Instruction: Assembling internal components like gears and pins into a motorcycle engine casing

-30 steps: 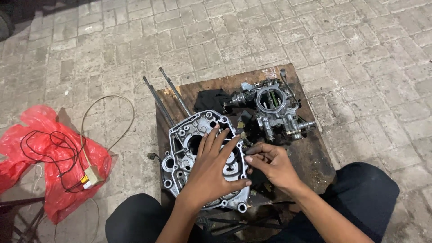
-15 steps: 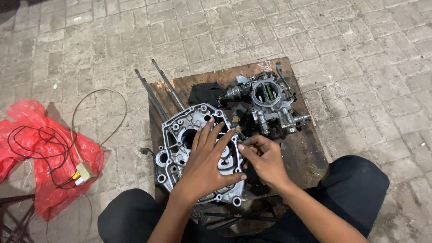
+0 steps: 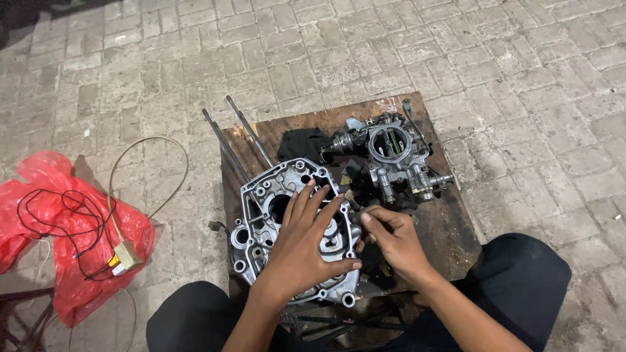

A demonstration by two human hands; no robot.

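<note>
1. A seated person works over a dark wooden board (image 3: 450, 228) laid on a brick floor (image 3: 313, 58).
2. The left hand (image 3: 303, 251) lies flat, fingers spread, its grip open, pressing on a silver engine case (image 3: 261, 215) at the board's left edge.
3. The right hand (image 3: 394, 241) pinches something small beside the case; what it is cannot be told.
4. A carburettor (image 3: 391, 153) sits farther back.
5. This looks like fitting a small part; steady, fine finger work seems needed.
</note>
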